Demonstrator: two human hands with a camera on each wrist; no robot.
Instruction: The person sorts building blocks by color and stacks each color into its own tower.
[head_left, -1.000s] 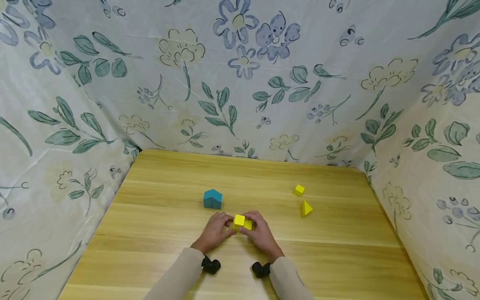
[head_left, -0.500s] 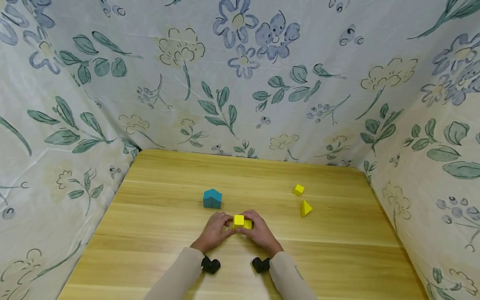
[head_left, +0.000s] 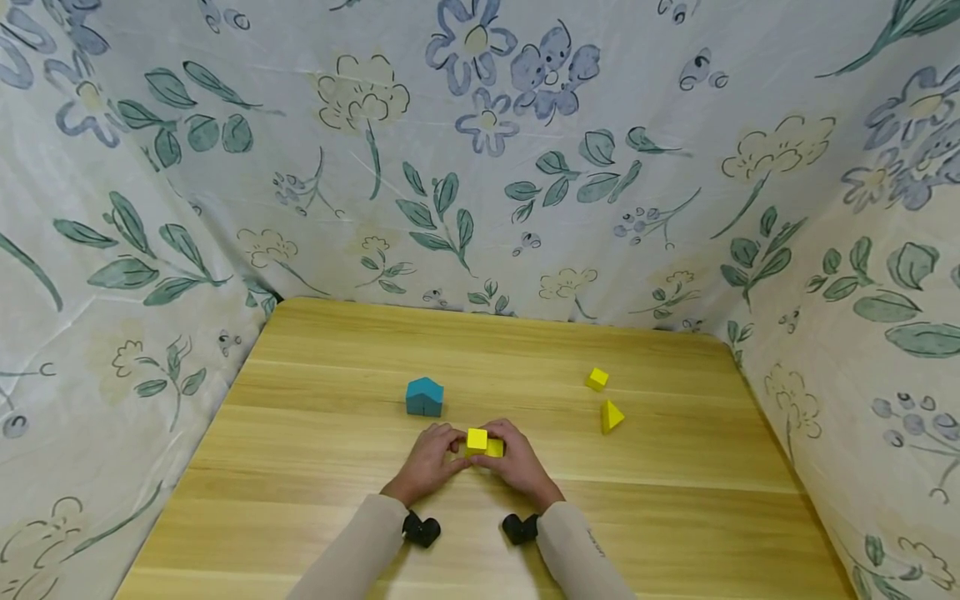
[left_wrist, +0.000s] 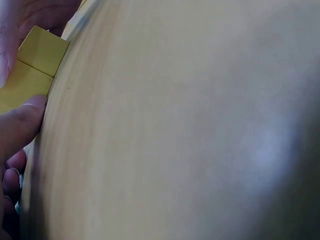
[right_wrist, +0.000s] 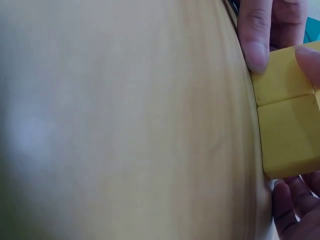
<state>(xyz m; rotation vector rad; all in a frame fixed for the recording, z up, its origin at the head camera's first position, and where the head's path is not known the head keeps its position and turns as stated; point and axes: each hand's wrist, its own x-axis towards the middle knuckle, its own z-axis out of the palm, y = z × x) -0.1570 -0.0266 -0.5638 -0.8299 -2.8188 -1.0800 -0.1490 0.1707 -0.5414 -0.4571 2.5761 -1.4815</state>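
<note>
Near the middle of the table, two yellow blocks sit side by side, with a yellow cube [head_left: 477, 440] on top of the left one. The right lower block [head_left: 496, 448] shows beside that cube. My left hand [head_left: 429, 463] holds the stack from the left, its thumb [left_wrist: 30, 115] against a lower block. From the right, my right hand [head_left: 521, 465] grips the blocks, with its thumb [right_wrist: 310, 62] across the left part of the stack. In the right wrist view the seam between the two lower blocks [right_wrist: 290, 135] is visible. Fingers hide the far side.
A blue house-shaped group of blocks [head_left: 424, 397] stands beyond my left hand. To the far right lie a small yellow block [head_left: 597, 379] and a yellow triangular block [head_left: 612, 417]. Floral cloth [head_left: 480, 208] surrounds the wooden table [head_left: 337, 350] at the back and sides.
The upper cube and my right hand have shifted very slightly left. My left hand stays almost where it was, and the other blocks have not moved.
</note>
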